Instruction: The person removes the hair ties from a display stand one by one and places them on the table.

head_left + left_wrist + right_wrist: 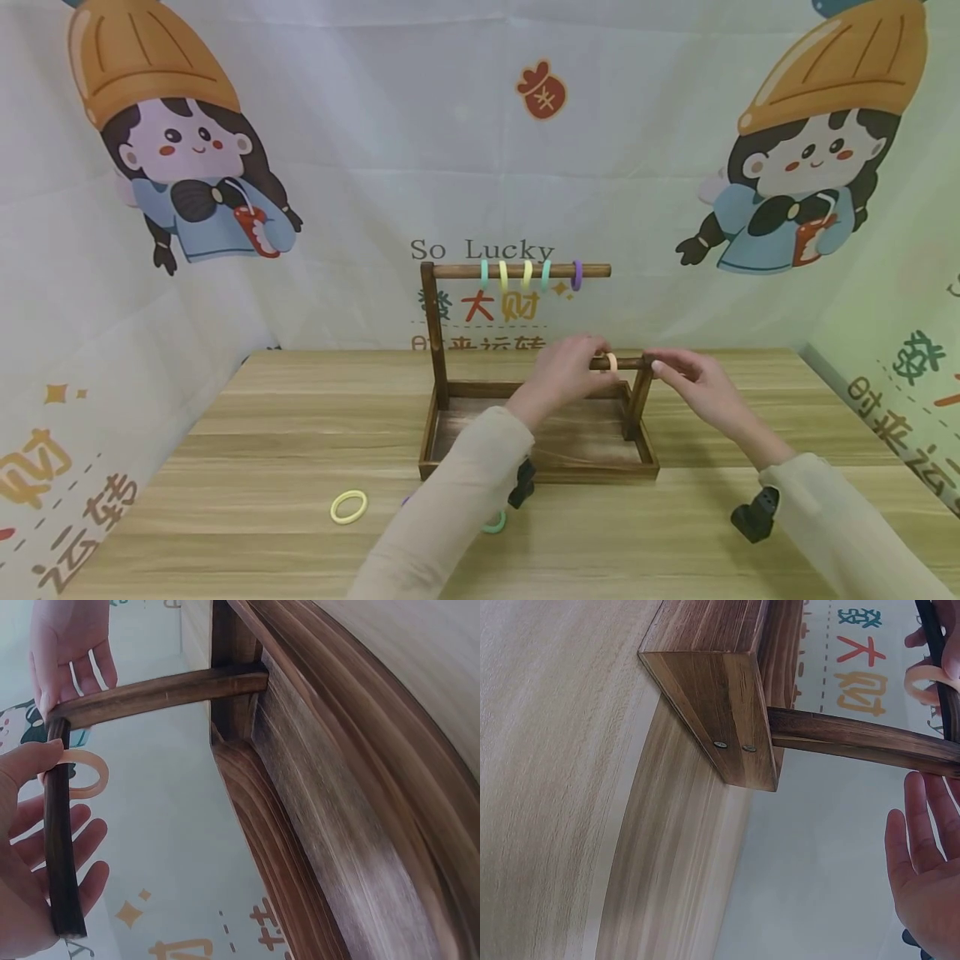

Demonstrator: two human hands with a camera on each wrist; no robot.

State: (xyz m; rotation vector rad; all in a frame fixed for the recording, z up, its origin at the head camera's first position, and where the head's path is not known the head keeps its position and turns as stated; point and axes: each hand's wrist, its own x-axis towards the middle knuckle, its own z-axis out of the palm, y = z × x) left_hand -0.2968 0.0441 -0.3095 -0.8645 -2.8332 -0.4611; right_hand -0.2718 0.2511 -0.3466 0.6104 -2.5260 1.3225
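A dark wooden rack [438, 333] has a tall upper bar and a short lower bar [633, 363] over a tray base. My left hand [566, 375] pinches a pale orange ring [96, 774] that hangs around the lower bar. Its thumb lies against ring and bar, while the other fingers reach behind the bar. At the bar's right end, my right hand [697, 383] touches the top of the short post [637, 400], its fingers mostly straight. On the upper bar hang a purple ring [577, 276] and several green and yellow rings [527, 273].
A yellow ring [349, 507] lies on the wooden table [285, 433], left of the rack. In front of the rack, a green ring [495, 523] and a purple thing [407, 502] are partly hidden by my left sleeve [450, 500]. A printed cloth [360, 167] hangs behind.
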